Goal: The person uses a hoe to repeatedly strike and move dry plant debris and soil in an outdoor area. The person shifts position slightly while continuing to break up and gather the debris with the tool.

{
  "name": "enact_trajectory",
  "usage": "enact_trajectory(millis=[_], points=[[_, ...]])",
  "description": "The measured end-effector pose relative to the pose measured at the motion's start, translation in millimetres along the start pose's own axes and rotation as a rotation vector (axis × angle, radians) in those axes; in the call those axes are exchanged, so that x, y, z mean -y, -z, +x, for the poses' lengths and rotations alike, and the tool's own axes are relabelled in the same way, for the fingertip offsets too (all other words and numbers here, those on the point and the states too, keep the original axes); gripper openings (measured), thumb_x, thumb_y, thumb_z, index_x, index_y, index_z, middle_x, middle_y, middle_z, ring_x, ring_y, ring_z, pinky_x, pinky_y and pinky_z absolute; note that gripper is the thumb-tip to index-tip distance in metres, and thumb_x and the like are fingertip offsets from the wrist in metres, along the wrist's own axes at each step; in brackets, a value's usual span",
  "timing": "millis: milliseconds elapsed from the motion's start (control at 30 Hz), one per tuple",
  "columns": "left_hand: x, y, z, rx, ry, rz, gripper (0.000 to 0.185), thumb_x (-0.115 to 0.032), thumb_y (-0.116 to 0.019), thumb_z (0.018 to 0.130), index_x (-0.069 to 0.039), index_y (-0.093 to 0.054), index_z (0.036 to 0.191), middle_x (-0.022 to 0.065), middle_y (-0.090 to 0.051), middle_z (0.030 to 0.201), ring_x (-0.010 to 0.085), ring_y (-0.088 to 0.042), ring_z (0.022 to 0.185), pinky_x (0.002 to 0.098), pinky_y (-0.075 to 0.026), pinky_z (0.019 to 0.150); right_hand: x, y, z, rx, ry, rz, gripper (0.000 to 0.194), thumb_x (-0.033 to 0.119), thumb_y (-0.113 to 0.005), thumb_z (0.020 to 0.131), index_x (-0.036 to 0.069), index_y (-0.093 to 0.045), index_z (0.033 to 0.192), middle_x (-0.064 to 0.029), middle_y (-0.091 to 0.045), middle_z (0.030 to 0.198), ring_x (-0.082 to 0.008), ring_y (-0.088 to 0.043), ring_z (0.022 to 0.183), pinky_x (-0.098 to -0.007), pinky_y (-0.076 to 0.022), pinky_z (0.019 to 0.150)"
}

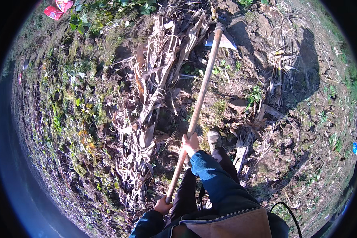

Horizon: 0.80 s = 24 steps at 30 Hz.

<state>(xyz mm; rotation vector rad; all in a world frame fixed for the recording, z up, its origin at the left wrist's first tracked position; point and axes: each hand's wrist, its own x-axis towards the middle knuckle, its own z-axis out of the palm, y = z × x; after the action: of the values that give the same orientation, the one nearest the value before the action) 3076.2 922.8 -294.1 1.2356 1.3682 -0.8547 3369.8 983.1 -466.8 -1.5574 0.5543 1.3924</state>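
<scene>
A hoe with a long wooden handle (204, 86) slants up across the head view, away from my body. Its pale metal blade (224, 41) is at the far end, close to the soil beside dry stalks; whether the edge touches the ground I cannot tell. My right hand (191, 144) is wrapped around the handle's lower middle. Lower down, my left hand (163, 206) grips the butt end near my leg. Dry corn stalks and leaves (148, 98) lie in a long heap left of the handle.
My shoe (214, 139) stands on the soil right of the handle. More dry stalks (278, 65) lie to the right, and another clump (245, 145) is beside my leg. Green leafy plants (80, 23) and a red wrapper (58, 9) are at upper left. A blue scrap (355, 148) lies far right.
</scene>
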Motion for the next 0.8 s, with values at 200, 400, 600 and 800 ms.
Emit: enact_trajectory(millis=[200, 400, 600, 800], points=[[-112.6, 38.7, -58.5, -0.226, -0.307, 0.116, 0.044, -0.022, -0.064, 0.073, 0.001, -0.052, 0.108, 0.0229, -0.063, 0.080, 0.0306, -0.065, 0.073, 0.0396, -0.050, 0.065, 103.1, 36.2, -16.6, 0.031, 0.148, 0.245, 0.025, 0.016, -0.055, 0.089, 0.006, -0.033, 0.098, -0.0067, -0.046, 0.070, -0.0144, -0.049, 0.049, -0.0323, -0.0460, 0.040], [-243.8, 49.8, -174.2, -0.249, -0.419, -0.111, 0.053, -0.020, -0.068, 0.076, -0.003, -0.046, 0.122, 0.0135, -0.062, 0.089, 0.0190, -0.061, 0.077, 0.0304, -0.048, 0.070, 208.2, 94.3, -45.9, -0.024, 0.093, 0.463, 0.020, 0.018, -0.050, 0.090, 0.002, -0.042, 0.082, -0.0069, -0.046, 0.059, -0.0175, -0.047, 0.045, -0.0348, -0.0448, 0.040], [-352.6, 74.6, -223.2, -0.468, -0.534, -0.078, 0.031, -0.007, -0.060, 0.078, -0.004, -0.058, 0.109, 0.0072, -0.063, 0.072, 0.0089, -0.056, 0.060, 0.0235, -0.046, 0.058, 279.3, 103.5, -31.6, 0.075, 0.145, 0.475, 0.023, 0.018, -0.053, 0.087, -0.004, -0.049, 0.082, -0.0140, -0.054, 0.060, -0.0247, -0.057, 0.049, -0.0382, -0.0514, 0.046], [-396.2, 107.6, -233.9, -0.373, -0.564, 0.092, 0.040, -0.004, -0.061, 0.078, -0.002, -0.052, 0.117, 0.0083, -0.063, 0.084, 0.0100, -0.059, 0.069, 0.0229, -0.048, 0.061, 316.6, 110.1, 3.1, 0.085, 0.256, 0.372, 0.023, 0.013, -0.059, 0.082, -0.006, -0.050, 0.089, -0.0129, -0.057, 0.067, -0.0260, -0.061, 0.054, -0.0393, -0.0550, 0.045]])
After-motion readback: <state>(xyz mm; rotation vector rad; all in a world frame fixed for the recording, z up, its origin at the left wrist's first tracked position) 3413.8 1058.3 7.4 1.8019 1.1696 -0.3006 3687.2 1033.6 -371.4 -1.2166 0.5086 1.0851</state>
